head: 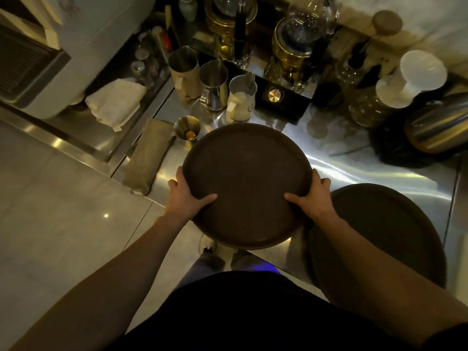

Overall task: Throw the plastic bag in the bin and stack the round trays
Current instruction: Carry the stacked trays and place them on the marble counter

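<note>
I hold a dark brown round tray (247,168) above the near corner of the steel counter. My left hand (188,196) grips its left rim, thumb on top. My right hand (312,196) grips its right rim the same way. A second dark round tray (395,224) lies flat on the counter to the right, partly hidden behind my right forearm. No plastic bag or bin is in view.
Behind the held tray stand three metal milk pitchers (215,82), a brass jigger (188,129) and a black siphon-brewer stand (281,97). A folded cloth (148,153) lies on the left; a steel kettle (440,125) and white-lidded jar (395,95) sit on the right. Tiled floor lies to the left.
</note>
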